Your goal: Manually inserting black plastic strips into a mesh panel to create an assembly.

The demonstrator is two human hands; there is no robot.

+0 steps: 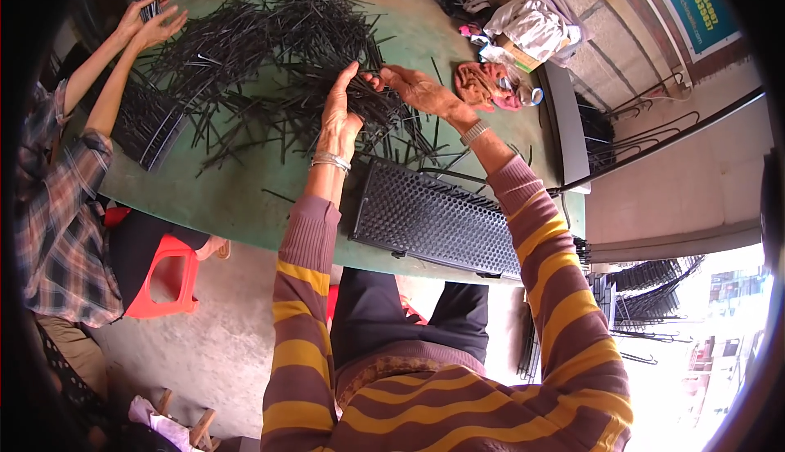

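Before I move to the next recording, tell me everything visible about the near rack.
The rack is long, black and rectangular, plastic or metal by its look, its face pierced with rows of small holes. It rests at the near edge of the green table, its right end partly behind the right sleeve; contact there is unclear.

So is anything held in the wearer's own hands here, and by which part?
It cannot be told: the left hand and right hand are close together at the pile of thin black strips, but any grip is hidden.
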